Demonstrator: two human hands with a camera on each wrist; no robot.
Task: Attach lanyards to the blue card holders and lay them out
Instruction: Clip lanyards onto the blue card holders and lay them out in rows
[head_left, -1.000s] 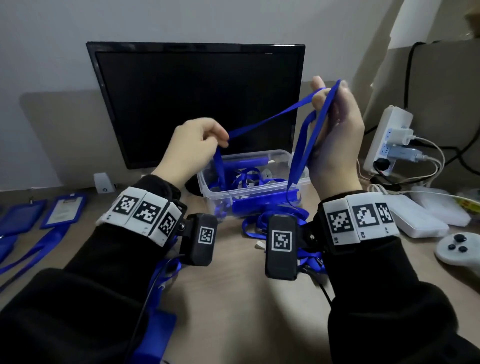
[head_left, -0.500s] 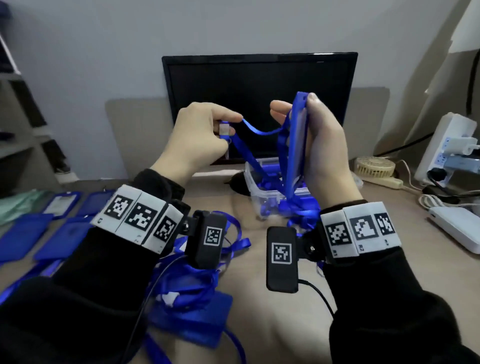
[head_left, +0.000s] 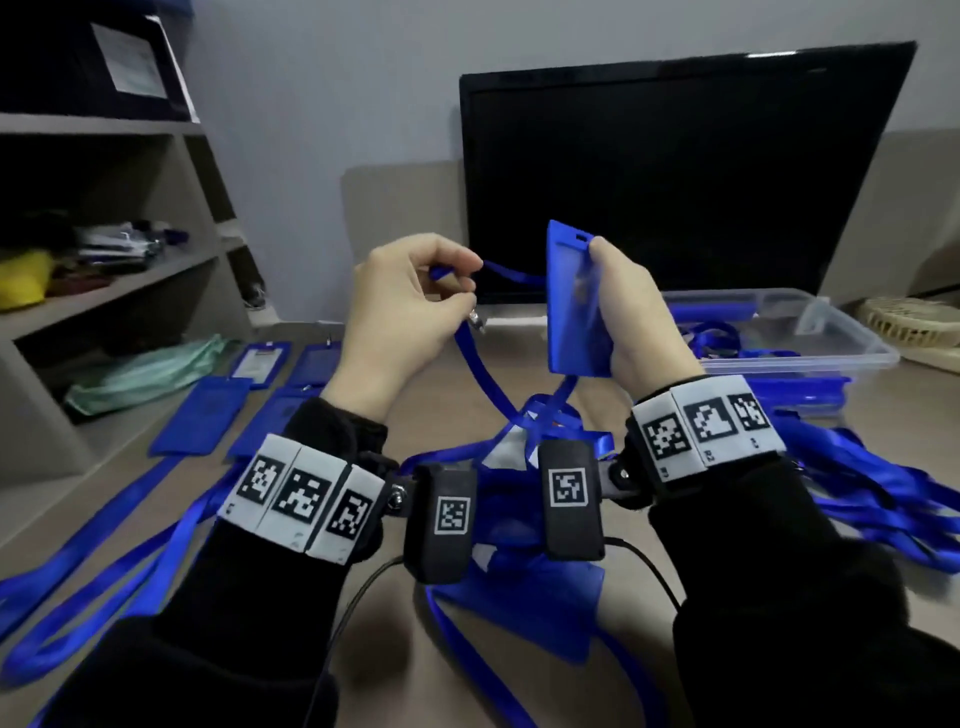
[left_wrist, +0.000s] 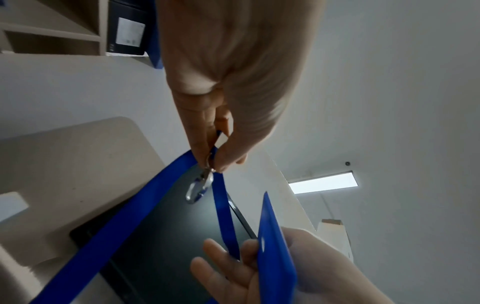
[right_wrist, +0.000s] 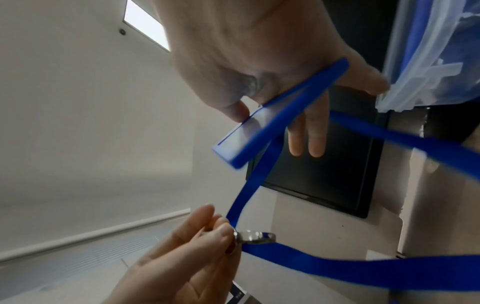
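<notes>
My left hand (head_left: 457, 283) pinches the clip end of a blue lanyard (head_left: 480, 364); its metal clasp (left_wrist: 198, 190) hangs just below the fingertips (right_wrist: 226, 230). My right hand (head_left: 618, 312) holds a blue card holder (head_left: 571, 301) upright, its slotted top edge up, thumb on one face and fingers (right_wrist: 306, 133) behind. The clasp (right_wrist: 255, 236) is apart from the holder (right_wrist: 272, 123), to its left. The strap (right_wrist: 259, 170) runs down to a tangle on the desk.
Finished blue holders (head_left: 208, 410) with straps lie in rows at the left of the desk. A clear plastic bin (head_left: 831, 338) of lanyards stands at the right before a black monitor (head_left: 675, 171). Loose lanyards (head_left: 883, 499) and a holder (head_left: 530, 608) lie under my wrists. Shelves (head_left: 104, 249) stand left.
The head view has swung left, bringing the shelves in. Both hands have come lower. The right hand now shows the holder's face, and the clasp hangs below the left fingers.
</notes>
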